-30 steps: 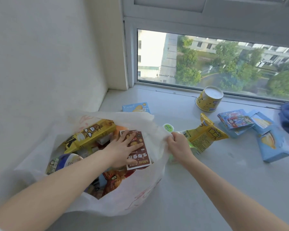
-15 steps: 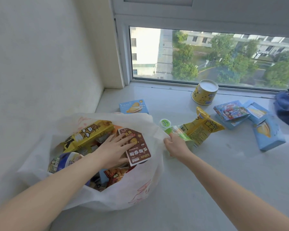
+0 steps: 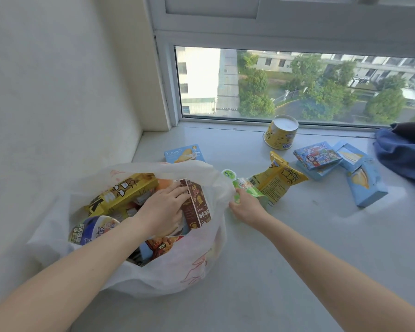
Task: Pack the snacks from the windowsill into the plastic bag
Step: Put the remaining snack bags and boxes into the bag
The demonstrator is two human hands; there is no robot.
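gaping for a box [image 3: 198, 207] pushed in by the flat left hand [image 3: 163, 207], the bag [image 3: 177, 271] is pinched open by the right hand [image 3: 247, 208].

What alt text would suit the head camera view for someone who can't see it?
A person's left hand presses a brown box inside a full white plastic bag on a windowsill, while the right hand grips a green packet beside the bag's rim. A yellow tub, a yellow pouch and several blue boxes lie farther along the sill.
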